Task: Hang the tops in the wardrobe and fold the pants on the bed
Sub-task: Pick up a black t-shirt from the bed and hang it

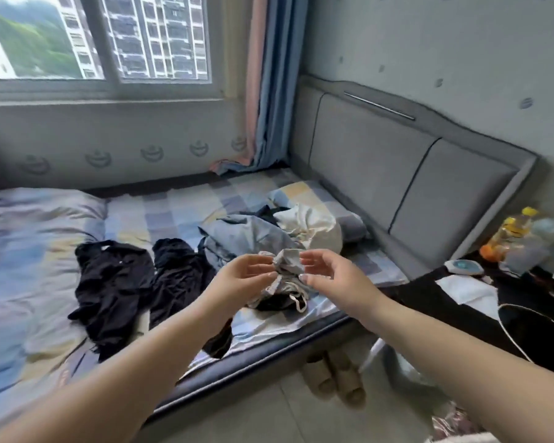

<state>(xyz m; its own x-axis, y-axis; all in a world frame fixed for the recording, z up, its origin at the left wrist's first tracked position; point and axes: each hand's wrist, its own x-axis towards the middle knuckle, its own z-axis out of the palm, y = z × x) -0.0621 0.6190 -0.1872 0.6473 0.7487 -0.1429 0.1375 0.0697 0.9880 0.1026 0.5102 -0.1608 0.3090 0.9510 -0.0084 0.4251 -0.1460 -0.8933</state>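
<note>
Hands flank the crumpled grey drawstring cotton garment (287,263) at the checked bed's (160,212) 4 o'clock edge: left hand (245,278) and right hand (325,271) pinch it. Find its waistband, then shake flat.

A window (96,36) with tower blocks beyond was seen above the far wall, and a blue and pink curtain (266,91) was hung beside it. A grey padded headboard (397,174) was set against the wall. Bottles (512,235) were stood on a dark side table (461,308). Slippers (333,375) were left on the floor.
</note>
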